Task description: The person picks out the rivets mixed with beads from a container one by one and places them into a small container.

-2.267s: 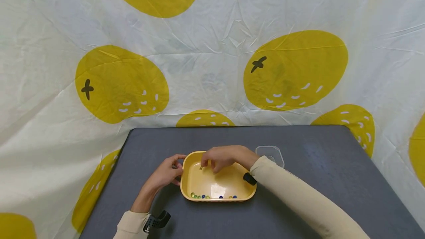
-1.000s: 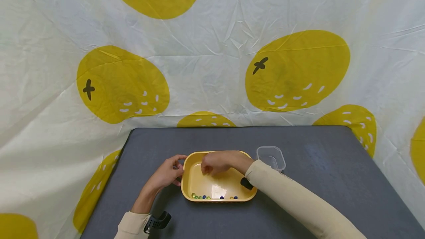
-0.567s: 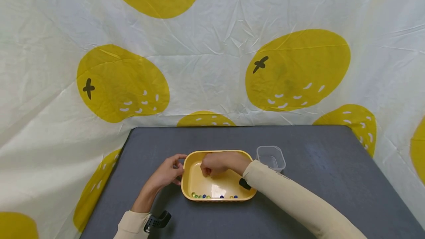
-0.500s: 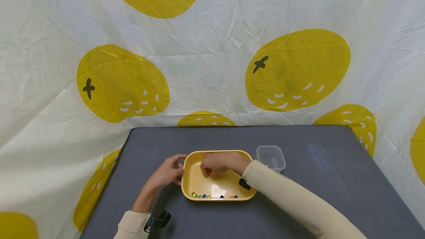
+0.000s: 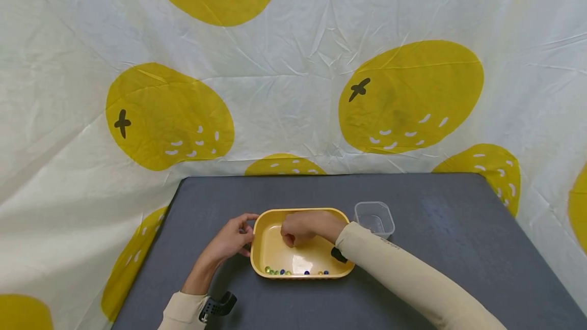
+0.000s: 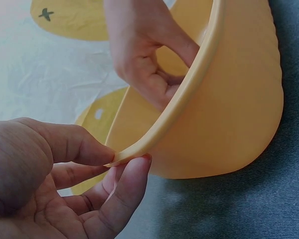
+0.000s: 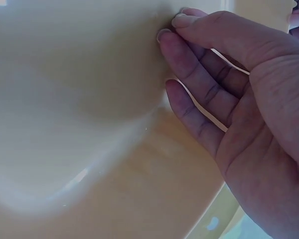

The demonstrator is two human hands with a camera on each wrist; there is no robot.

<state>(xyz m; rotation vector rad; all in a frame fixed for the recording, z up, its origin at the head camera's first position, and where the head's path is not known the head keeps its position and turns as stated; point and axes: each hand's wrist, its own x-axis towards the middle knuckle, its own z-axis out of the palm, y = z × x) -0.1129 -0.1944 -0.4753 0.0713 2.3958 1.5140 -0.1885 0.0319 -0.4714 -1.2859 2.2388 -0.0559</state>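
The yellow plastic tub [image 5: 300,277] stands on the table. My left hand [image 5: 231,238] pinches the tub's left rim between thumb and fingers, plainly seen in the left wrist view. Inside the tub, my right hand [image 5: 300,228] reaches down near the far left part of the floor. Its thumb and fingertips come together low over the floor in the right wrist view, hiding the marble that lay by them. Several glass marbles rest along the tub's near wall, among them a green marble [image 5: 268,270], a blue marble [image 5: 307,273] and another blue marble [image 5: 326,272].
A clear square plastic container [image 5: 367,212] stands beyond the tub's right end, partly behind the right sleeve [image 5: 385,258]. The dark grey table [image 5: 435,218] ends at a patterned white and yellow cloth [image 5: 293,106].
A marble seen by the right fingertips is now hidden at them. The right hand's fingers have closed together and lie slightly nearer the person. The left hand keeps its pinch on the rim.
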